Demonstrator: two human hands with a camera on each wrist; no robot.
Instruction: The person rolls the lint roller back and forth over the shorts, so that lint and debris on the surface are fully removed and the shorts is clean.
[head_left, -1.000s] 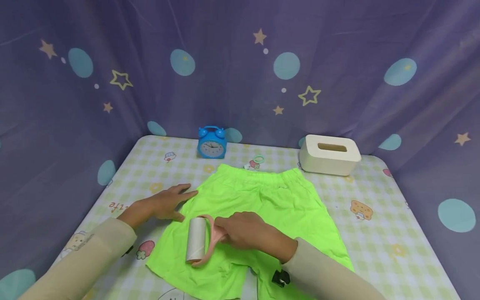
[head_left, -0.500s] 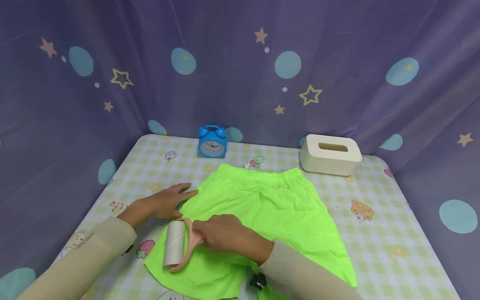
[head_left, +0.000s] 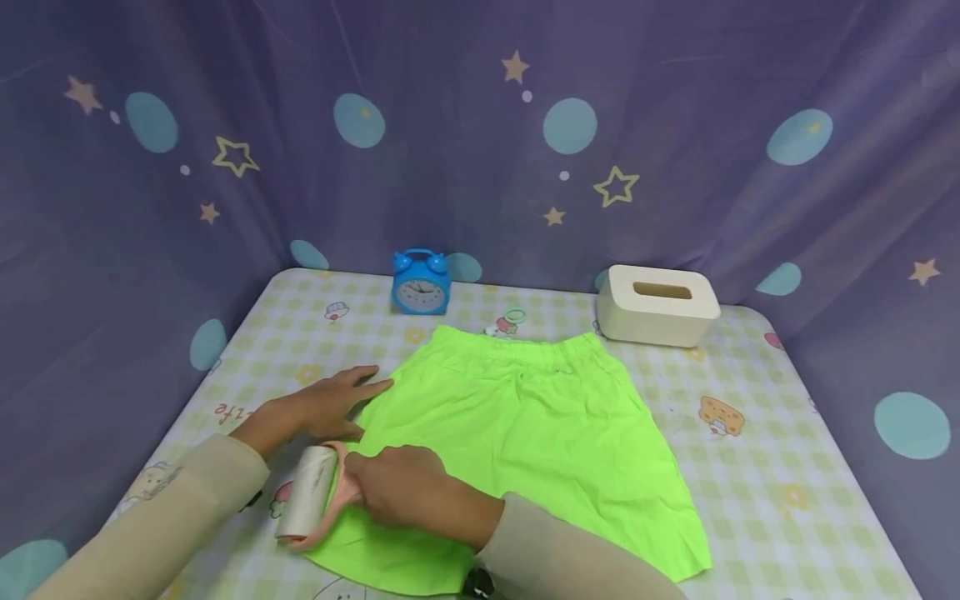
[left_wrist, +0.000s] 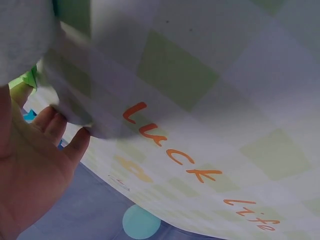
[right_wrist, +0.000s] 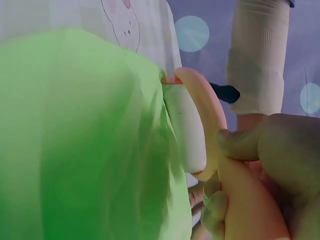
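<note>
Neon green shorts lie spread on the checked tablecloth, waistband toward the back. My right hand grips the pink handle of a lint roller. Its white roll sits at the left edge of the shorts' left leg, partly past the fabric. In the right wrist view, fingers and thumb wrap the lint roller's handle, and the roll meets the green cloth's edge. My left hand rests with fingers extended at the upper left side of the shorts. The left wrist view shows that hand with its fingertips by the tablecloth.
A blue alarm clock stands at the back of the table. To the right is a cream tissue box. A small green ring lies behind the waistband. A purple starry curtain hangs around the table.
My right hand has moved the lint roller leftward across the shorts' leg to its outer edge. The left hand stays in place, and the head view has shifted slightly.
</note>
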